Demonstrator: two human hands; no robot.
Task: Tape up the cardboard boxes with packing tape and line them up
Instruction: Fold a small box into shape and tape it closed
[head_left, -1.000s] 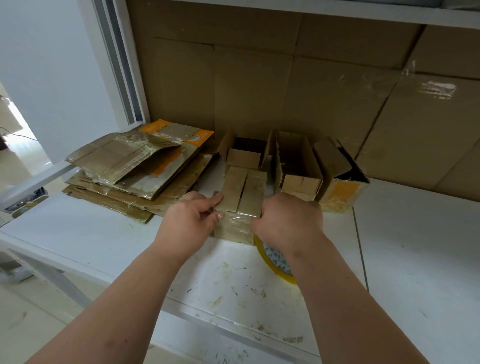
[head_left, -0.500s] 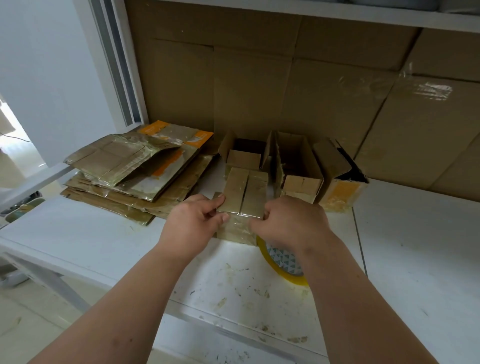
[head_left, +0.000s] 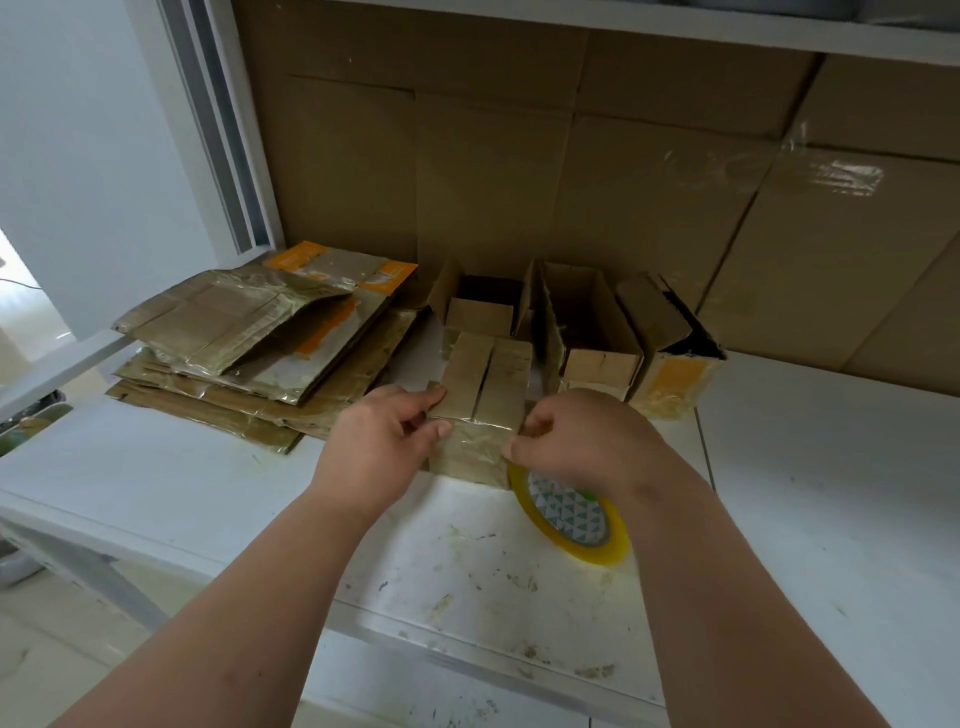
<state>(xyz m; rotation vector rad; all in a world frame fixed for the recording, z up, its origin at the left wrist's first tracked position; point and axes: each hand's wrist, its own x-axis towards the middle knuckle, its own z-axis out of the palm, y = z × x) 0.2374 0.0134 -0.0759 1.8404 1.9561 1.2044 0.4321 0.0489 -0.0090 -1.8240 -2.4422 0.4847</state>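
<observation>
— What fills the frame, biggest first?

— A wall of large brown cardboard (head_left: 597, 171) across the top, then the white surface (head_left: 831, 493) along the bottom and right, scuffed near its front edge.

— And on it?

— A stack of flattened boxes (head_left: 260, 353), glossy with tape, at middle left. At centre, against the cardboard wall, three small boxes stand side by side: an open box (head_left: 480, 306), a longer open box (head_left: 589, 332) and, furthest right, a box with an orange patch (head_left: 670, 343) leaning to the right.

— The one being worked on?

— The closed box (head_left: 485, 384) sits just in front of that row at centre frame, its two top flaps meeting along a seam.

— The hands?

— The left hand (head_left: 379, 447) has its grip curled on the box's near left corner. The right hand (head_left: 576, 441) pinches at the near right corner — seemingly a bit of tape, though that is hard to tell.

— The tape itself?

— A yellow tape roll (head_left: 569, 514) lies just under the right wrist, touching the box's near right edge.
</observation>
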